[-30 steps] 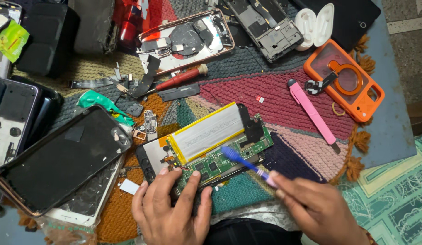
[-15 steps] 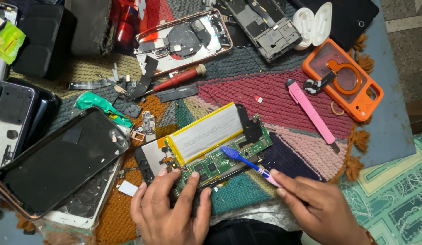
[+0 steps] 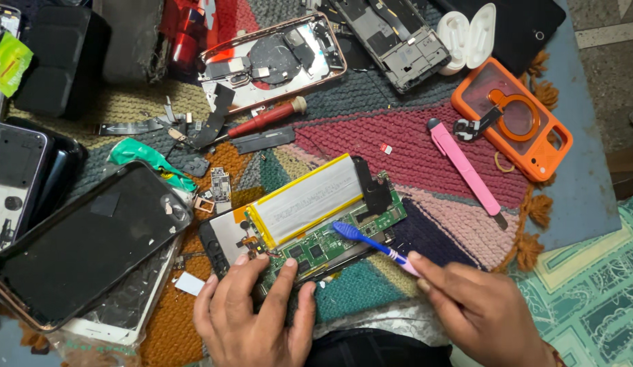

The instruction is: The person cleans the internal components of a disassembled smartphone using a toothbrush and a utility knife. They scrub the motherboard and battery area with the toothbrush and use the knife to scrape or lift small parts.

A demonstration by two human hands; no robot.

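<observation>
The opened phone (image 3: 310, 221) lies on the knitted mat (image 3: 412, 136), pinned under your left hand (image 3: 259, 312) fingers (image 3: 284, 278), which press flat, grasping nothing. Your right hand (image 3: 476, 309) fingers pinch the blue brush (image 3: 367, 240); keep its head just past your left fingertips, stroking lightly across the green circuit board (image 3: 330, 241), clear of the battery (image 3: 306, 200).

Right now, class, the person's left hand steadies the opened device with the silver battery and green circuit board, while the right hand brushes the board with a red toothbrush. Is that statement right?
Not quite: the toothbrush is blue, not red, as the head view shows. The rest holds: the left hand steadies the opened device with its silver battery and green circuit board, and the right hand holds the brush's head on the board.
</observation>
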